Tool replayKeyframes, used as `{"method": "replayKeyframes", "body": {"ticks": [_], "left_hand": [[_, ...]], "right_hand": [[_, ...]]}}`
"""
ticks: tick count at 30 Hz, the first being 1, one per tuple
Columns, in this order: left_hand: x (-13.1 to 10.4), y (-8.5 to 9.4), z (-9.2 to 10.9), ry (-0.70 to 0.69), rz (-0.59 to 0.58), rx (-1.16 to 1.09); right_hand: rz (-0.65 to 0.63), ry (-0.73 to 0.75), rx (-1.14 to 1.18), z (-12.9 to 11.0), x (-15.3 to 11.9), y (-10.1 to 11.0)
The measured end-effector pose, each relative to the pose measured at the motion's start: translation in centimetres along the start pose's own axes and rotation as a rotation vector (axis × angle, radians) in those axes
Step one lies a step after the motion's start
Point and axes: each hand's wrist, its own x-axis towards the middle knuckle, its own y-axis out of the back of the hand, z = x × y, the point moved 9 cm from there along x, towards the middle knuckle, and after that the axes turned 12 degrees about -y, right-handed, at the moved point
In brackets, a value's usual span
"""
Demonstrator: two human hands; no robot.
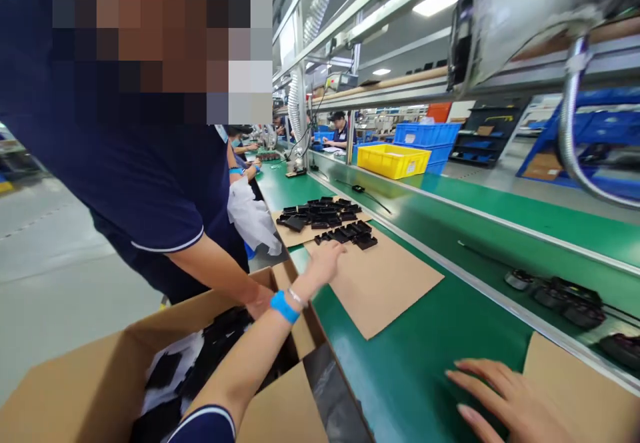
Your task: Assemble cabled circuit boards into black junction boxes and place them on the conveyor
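My left hand (pixel 324 266), with a blue wristband (pixel 285 306) and a bracelet, reaches over the left edge of a flat cardboard sheet (pixel 387 276). Its visible fingers stretch out with nothing seen in them; whether they touch the sheet I cannot tell. Just beyond lie several black plastic parts (pixel 325 213), heaped on cardboard. My right hand (pixel 505 396) is open, fingers spread, above the green worktop (pixel 415 363) beside another cardboard sheet (pixel 580 376). Below my left forearm stands an open cardboard box (pixel 95 370) holding black parts and white wrapping.
A co-worker (pixel 165 183) at the left has one hand in the box. Several black assemblies (pixel 567 300) lie beyond the metal rail. A yellow bin (pixel 393 161) and blue bins (pixel 427 134) stand behind the bench. A duct hood (pixel 520 23) hangs at the upper right.
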Motion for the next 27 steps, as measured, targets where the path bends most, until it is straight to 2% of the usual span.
{"method": "replayKeyframes", "body": {"ticks": [1, 3, 4, 7, 9, 11, 13, 15, 18, 21, 23, 27], "left_hand": [[2.4, -0.2, -1.9, -0.011, -0.038, 0.053], [6.1, -0.6, -4.8, -0.046, -0.114, 0.155], [7.5, -0.9, -5.7, -0.070, -0.151, 0.202], [10.1, -1.7, -7.5, -0.153, -0.259, 0.315], [11.1, -2.3, -8.5, -0.199, -0.335, 0.357], [11.7, -2.9, -9.5, -0.231, -0.409, 0.369], [12.1, -3.4, -10.3, -0.251, -0.464, 0.358], [12.3, -3.8, -11.0, -0.257, -0.496, 0.328], [12.2, -4.2, -11.3, -0.240, -0.507, 0.251], [11.8, -4.0, -10.6, -0.222, -0.481, 0.123], [11.3, -3.7, -9.1, -0.236, -0.451, -0.009], [9.7, -4.1, -3.5, -0.259, -0.388, -0.365]], "right_hand": [[-0.022, -0.025, 0.007, -1.2, 3.3, 0.3], [-0.107, -0.046, 0.000, -3.4, 10.7, -0.6], [-0.142, -0.078, -0.013, -3.9, 14.6, -1.4], [-0.083, -0.177, -0.035, -4.2, 24.9, -3.9], [-0.051, -0.259, -0.051, -3.6, 29.4, -6.0], [-0.044, -0.324, -0.059, -3.1, 31.6, -8.0], [-0.058, -0.358, -0.048, -2.7, 32.0, -9.6], [-0.079, -0.371, -0.013, -2.5, 31.4, -10.4], [-0.109, -0.387, 0.089, -1.8, 29.7, -9.7], [-0.141, -0.414, 0.252, -0.5, 26.3, -6.8], [-0.177, -0.456, 0.391, 0.6, 22.6, -4.4], [-0.275, -0.591, 0.693, 2.3, 12.6, 0.4]]}}
